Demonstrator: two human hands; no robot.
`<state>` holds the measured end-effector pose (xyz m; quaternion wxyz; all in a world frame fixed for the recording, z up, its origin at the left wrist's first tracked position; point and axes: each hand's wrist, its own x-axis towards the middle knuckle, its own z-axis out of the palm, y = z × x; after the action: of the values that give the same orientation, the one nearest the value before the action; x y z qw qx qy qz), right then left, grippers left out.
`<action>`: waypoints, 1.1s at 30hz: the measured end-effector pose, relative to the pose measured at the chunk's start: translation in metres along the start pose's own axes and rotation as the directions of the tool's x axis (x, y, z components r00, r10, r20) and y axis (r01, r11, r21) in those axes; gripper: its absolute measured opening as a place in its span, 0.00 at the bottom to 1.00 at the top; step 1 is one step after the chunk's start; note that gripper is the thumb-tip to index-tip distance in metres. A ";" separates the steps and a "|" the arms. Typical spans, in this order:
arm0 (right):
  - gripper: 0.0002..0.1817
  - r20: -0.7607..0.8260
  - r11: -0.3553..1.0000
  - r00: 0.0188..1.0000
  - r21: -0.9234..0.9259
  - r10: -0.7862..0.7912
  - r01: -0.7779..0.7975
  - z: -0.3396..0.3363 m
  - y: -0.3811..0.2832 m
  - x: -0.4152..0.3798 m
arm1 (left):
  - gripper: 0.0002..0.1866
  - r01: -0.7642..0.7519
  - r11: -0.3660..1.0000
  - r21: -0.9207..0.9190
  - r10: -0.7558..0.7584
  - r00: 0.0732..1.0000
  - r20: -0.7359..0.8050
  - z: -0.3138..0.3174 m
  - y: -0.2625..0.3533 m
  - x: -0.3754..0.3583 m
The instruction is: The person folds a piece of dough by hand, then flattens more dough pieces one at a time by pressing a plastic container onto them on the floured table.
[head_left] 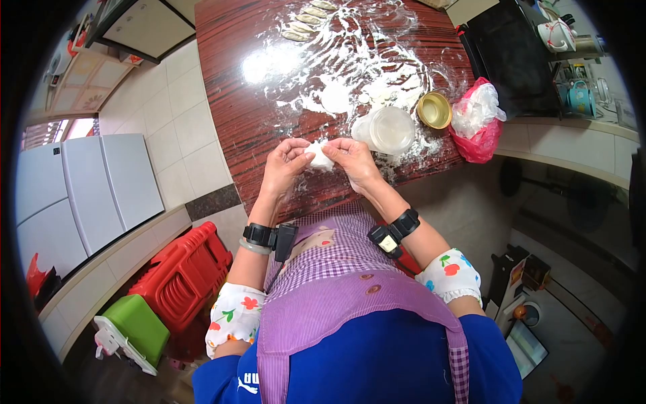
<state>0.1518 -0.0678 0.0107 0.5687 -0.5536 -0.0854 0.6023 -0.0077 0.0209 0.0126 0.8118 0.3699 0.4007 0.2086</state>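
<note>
Between my two hands, near the front edge of the table, is a small white piece of dough (320,157). My left hand (285,165) pinches its left side with thumb and fingers. On the opposite side, my right hand (356,163) grips it the same way. Just right of my right hand stands a clear plastic container (393,129) with a round top. A gold-coloured round tin (434,110) sits beyond it. Several shaped dumplings (306,24) lie in rows at the far end of the table.
White flour is scattered over the dark red wood-grain table (232,101). At its right edge rests a pink plastic bag (476,128) with a white bag in it. Red plastic stools or chairs (188,273) and a green stool (138,328) stand on the floor at left.
</note>
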 end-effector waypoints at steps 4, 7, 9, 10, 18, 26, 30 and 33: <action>0.09 -0.016 0.992 0.994 -0.068 -0.107 0.105 0.000 0.003 -0.001 | 0.13 0.003 1.000 0.007 -0.003 1.000 -0.012 -0.002 -0.001 0.003; 0.09 -0.012 0.997 0.998 -0.039 -0.067 0.066 0.003 -0.001 -0.004 | 0.13 0.004 1.000 -0.015 -0.004 1.000 -0.014 -0.001 -0.001 0.004; 0.09 0.000 0.999 0.999 -0.020 -0.045 0.045 0.001 -0.001 -0.002 | 0.14 0.005 1.000 -0.002 -0.005 1.000 -0.004 0.000 -0.001 0.005; 0.10 0.030 0.993 0.996 -0.081 -0.087 0.089 -0.003 0.003 0.002 | 0.14 -0.001 1.000 0.013 0.001 0.999 0.032 -0.001 -0.001 0.006; 0.11 -0.017 0.985 1.000 0.170 0.026 -0.023 -0.002 0.006 0.000 | 0.12 -0.009 0.997 -0.071 0.006 0.999 -0.041 0.001 -0.004 0.004; 0.11 -0.023 1.000 1.000 -0.020 0.020 -0.020 -0.007 0.008 0.002 | 0.13 0.004 0.992 -0.126 -0.012 0.998 -0.062 0.002 -0.002 0.006; 0.11 -0.002 0.998 0.999 0.045 0.032 -0.032 -0.002 0.002 -0.004 | 0.14 -0.037 0.995 -0.094 0.032 0.998 -0.047 -0.002 -0.009 0.009; 0.10 0.053 0.999 0.999 -0.048 0.005 -0.003 -0.003 0.003 -0.003 | 0.14 -0.020 1.000 0.002 0.020 1.000 -0.024 0.000 -0.008 0.011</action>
<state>0.1516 -0.0727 0.0091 0.5517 -0.5512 -0.1138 0.6156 -0.0007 0.0228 0.0007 0.8046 0.3720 0.4069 0.2206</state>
